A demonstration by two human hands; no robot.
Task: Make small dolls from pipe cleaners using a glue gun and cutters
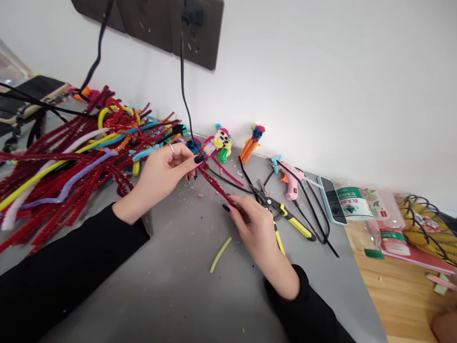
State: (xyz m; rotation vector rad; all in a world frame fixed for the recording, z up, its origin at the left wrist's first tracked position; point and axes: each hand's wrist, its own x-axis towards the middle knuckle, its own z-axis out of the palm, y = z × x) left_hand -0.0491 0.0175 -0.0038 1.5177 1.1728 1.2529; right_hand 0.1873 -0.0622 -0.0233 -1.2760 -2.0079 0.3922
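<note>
A dark red glittery pipe cleaner (215, 185) is stretched between my two hands above the grey table. My left hand (167, 169) pinches its upper end between thumb and forefinger; a ring sits on one finger. Lower down, my right hand (255, 221) grips the other end with closed fingers. Below them a short yellow-green pipe cleaner piece (220, 255) lies loose. Just past my right hand rest yellow-and-black pliers (282, 209), partly hidden by that hand. Small pipe cleaner figures, among them an orange one (250, 145) and a pink-and-white one (217, 140), stand near the wall.
A heap of pipe cleaners (82, 162), mostly red, covers the table's left. Right of the pliers are a pink glue gun (291, 181), a phone (332, 200) and plastic bottles (357, 209). A black cable (183, 90) hangs from the wall socket (200, 35) onto the table (171, 290).
</note>
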